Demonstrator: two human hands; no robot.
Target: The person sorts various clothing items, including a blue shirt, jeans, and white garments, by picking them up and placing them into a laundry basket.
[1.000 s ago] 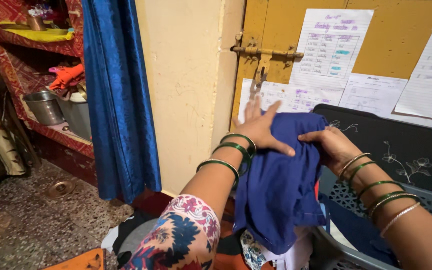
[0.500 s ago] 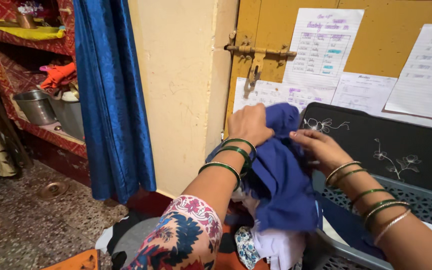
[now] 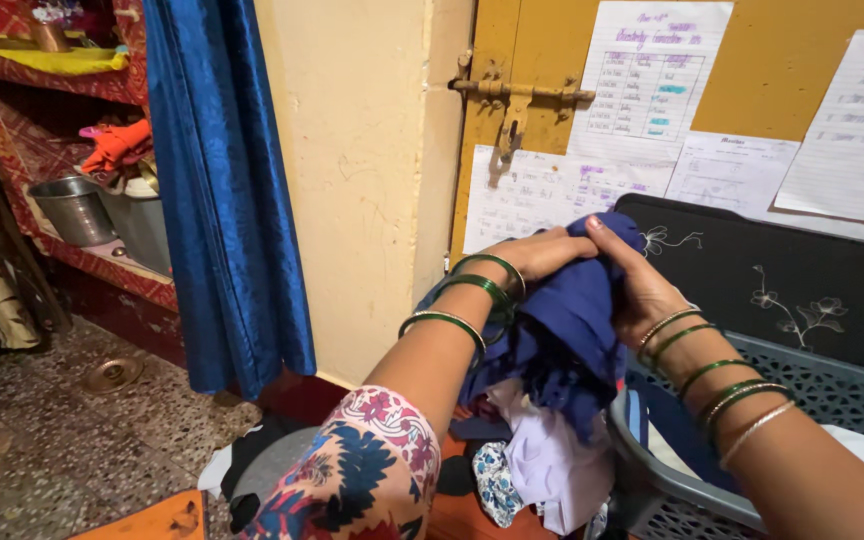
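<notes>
The left hand, seen from the head camera, is closed around the upper fold of a dark blue cloth, its fingers curled into the fabric near the top of the bundle. Green bangles ring the left wrist, and a flower-patterned sleeve covers the upper arm at the bottom of the view. The right hand grips the same cloth from the other side, fingers wrapped over the top edge and touching the left hand's fingertips. Green and pale bangles circle the right forearm.

The blue cloth hangs bunched between the two hands, held up above the rim of a grey plastic laundry basket with a perforated wall. Just under the cloth lie more clothes: a pale lilac garment and a white piece with blue flowers, spilling beside the basket's near corner.

Behind the hands stands a yellow door with a brass sliding bolt, and several handwritten paper sheets are stuck to it. A black panel with white flower drawings stands just behind the basket. To the left, a bright blue curtain hangs beside a cream wall. Further left are red shelves holding steel pots and an orange cloth. The speckled stone floor has a round metal drain cover.
</notes>
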